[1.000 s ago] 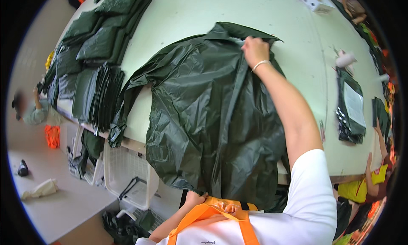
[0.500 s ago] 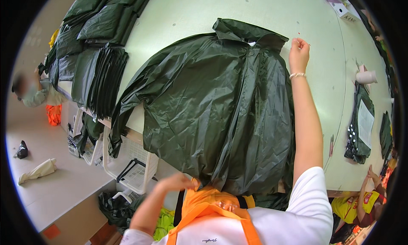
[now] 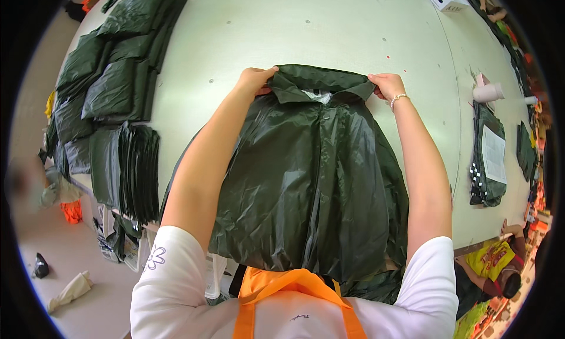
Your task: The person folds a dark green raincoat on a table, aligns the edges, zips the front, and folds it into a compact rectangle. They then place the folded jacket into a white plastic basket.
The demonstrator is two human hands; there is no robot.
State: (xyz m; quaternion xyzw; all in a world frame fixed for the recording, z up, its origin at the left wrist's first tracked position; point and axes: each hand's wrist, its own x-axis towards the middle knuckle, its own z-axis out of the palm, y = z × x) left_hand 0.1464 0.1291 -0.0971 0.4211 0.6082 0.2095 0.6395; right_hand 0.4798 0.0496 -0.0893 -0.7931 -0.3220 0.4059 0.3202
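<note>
Dark-green and glossy, a collared jacket (image 3: 276, 180) is lying spread out and unfolded on the pale, smooth tabletop (image 3: 329, 30), its front edges meeting. At its far end, the bare left hand (image 3: 257, 81) and bare right hand (image 3: 387, 86) are pinching opposite ends of the collar (image 3: 323, 75). Farther left, flat dark-green bundles (image 3: 130, 15) are already sitting folded and stacked.

Pale table (image 3: 235, 33) under green jacket (image 3: 276, 186), folded stacks (image 3: 115, 92), white box (image 3: 442, 0)

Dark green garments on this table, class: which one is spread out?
The jacket in the middle, its collar held by the left hand and right hand; the other garments lie folded at the sides.
</note>
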